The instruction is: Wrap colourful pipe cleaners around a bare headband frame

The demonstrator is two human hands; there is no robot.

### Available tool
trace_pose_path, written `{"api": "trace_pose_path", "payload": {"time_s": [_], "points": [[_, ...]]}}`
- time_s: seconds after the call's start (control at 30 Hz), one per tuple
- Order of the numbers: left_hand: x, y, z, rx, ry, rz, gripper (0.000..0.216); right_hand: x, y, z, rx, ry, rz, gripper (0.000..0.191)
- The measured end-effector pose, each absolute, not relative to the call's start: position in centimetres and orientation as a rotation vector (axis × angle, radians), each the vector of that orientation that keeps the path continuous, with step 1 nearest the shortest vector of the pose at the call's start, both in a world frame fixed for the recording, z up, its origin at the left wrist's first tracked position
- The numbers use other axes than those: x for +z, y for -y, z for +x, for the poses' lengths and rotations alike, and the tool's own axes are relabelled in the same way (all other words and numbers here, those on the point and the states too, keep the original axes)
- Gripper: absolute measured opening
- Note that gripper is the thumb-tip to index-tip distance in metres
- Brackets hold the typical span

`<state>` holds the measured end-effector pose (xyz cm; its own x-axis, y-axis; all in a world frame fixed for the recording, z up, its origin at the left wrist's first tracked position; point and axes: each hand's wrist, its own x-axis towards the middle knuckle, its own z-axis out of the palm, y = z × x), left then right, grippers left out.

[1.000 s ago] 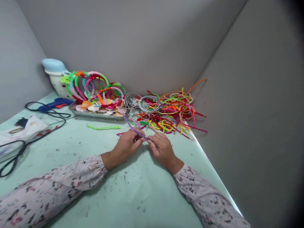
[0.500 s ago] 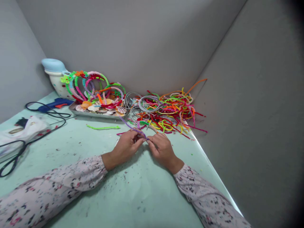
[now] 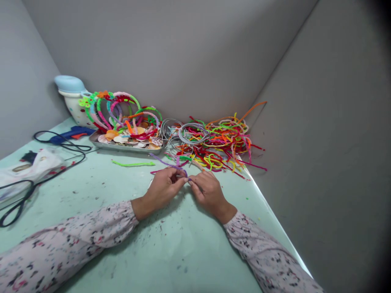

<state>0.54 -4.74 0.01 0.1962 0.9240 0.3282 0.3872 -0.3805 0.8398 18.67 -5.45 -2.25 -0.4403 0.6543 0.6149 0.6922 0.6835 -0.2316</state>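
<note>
Both hands meet above the middle of the table, pinching a purple pipe cleaner [image 3: 166,163]. My left hand [image 3: 163,185] is closed on it with thumb and forefinger. Close beside it on the right, my right hand [image 3: 209,191] is closed too, its thumb and finger pinching near the same spot. The pipe cleaner's free end reaches up and to the left from the fingertips. Just beyond the fingers lies a strand with green and peach sections [image 3: 195,162]. Whether that strand is joined to the purple one is hidden by the hands.
A heap of coloured pipe cleaners [image 3: 226,140] and grey wire coils [image 3: 192,133] lie at the back. Left of them, a metal tray [image 3: 128,148] holds shells and fuzzy rings. A blue glue gun [image 3: 67,134], a black cord [image 3: 76,160] and a plastic bag [image 3: 39,165] are at left.
The purple pipe cleaner's free end has swung lower and to the left, and bends more sharply near the fingertips. Both hands stay almost in place.
</note>
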Motion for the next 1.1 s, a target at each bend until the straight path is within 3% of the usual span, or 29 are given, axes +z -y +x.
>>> {"api": "trace_pose_path", "payload": {"time_s": [0.83, 1.1], "points": [[-0.33, 4.61, 0.54, 1.109, -1.215, 1.719, 0.003, -2.36, 5.51, 18.73, -0.094, 2.254, -1.003, 0.020], [-0.35, 4.66, 0.74, 1.122, -1.221, 1.783, 0.017, -2.38, 5.46, 18.69, -0.083, 2.168, -1.035, 0.019]]}}
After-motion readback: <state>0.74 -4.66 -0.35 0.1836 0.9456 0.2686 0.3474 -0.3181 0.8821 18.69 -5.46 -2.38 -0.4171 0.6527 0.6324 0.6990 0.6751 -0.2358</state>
